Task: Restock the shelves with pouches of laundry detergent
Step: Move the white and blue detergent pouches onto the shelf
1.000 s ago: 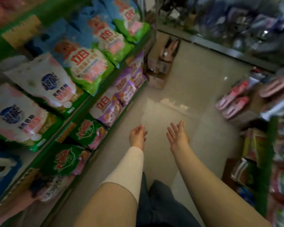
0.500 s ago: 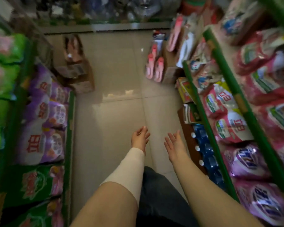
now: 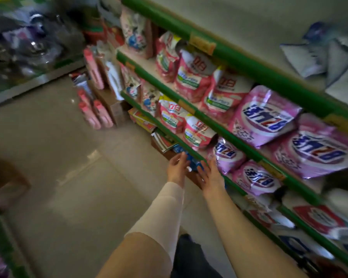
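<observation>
1. Head view has swung round: a moment ago it looked down the aisle at the floor (image 3: 68, 157), and now it looks at the shelves on the person's right side
2. Both arms came round with it, so the left hand (image 3: 177, 167) and the right hand (image 3: 210, 177) now reach toward the green rail (image 3: 235, 185) at the front of a low shelf
3. Both hands are open, with the fingers spread and nothing in them, just as they were a moment ago
4. Right hand is right at the green rail, but I cannot tell if it touches it; the left hand is a little below the rail
5. Purple pouches (image 3: 228, 155) of detergent lie just above the green rail, close beside the right hand
6. Pink pouches (image 3: 195, 133) sit above the green rail too, further along it and away from the person
7. Some blue packs (image 3: 191, 164) show just below the green rail, between the two hands; they are too blurry to tell what they are
8. I think the person has picked this shelf to work on, but no pouch is being carried yet, so the filling here has not started and a pouch must be picked up first
</observation>
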Tool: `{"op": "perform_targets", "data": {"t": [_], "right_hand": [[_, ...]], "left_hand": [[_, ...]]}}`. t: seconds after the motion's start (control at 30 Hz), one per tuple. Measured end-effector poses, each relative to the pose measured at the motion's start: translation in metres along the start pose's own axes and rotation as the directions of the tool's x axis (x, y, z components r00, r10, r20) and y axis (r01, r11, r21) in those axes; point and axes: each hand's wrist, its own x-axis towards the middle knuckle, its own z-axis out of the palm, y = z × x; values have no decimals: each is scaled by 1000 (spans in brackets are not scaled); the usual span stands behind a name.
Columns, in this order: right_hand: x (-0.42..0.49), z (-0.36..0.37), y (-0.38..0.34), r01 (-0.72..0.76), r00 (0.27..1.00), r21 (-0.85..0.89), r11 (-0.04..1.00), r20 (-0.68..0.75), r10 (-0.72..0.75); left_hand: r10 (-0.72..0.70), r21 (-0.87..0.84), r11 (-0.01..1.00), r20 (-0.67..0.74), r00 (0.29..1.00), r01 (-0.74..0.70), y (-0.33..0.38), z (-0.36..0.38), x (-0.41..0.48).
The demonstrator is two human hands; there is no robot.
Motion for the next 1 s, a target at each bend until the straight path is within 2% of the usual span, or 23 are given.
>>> {"op": "perform_targets", "data": {"t": [0.17, 0.37, 0.47, 0.63, 0.8, 1.0], "right_hand": [[10, -39, -73, 130, 987, 97, 987, -102, -120], [-1, -58, -167, 328, 940, 182, 927, -161, -301], [-6, -62, -203, 409, 909, 211, 888, -179, -377], [-9, -59, -263, 569, 822, 271, 776, -180, -540], [1, -57, -316, 612, 789, 293, 734, -274, -549], [28, -62, -364, 637, 758, 272, 721, -389, -523]], "left_hand": [[22, 35, 999, 172, 985, -29, -2, 94, -7], [132, 74, 983, 344, 930, -166, 16, 183, -21], [168, 103, 968, 415, 894, -230, 30, 219, -28], [319, 9, 926, 513, 797, -376, 72, 277, -30], [339, -26, 911, 617, 711, -411, 109, 330, -14], [275, 44, 914, 667, 693, -404, 125, 370, 14]]}}
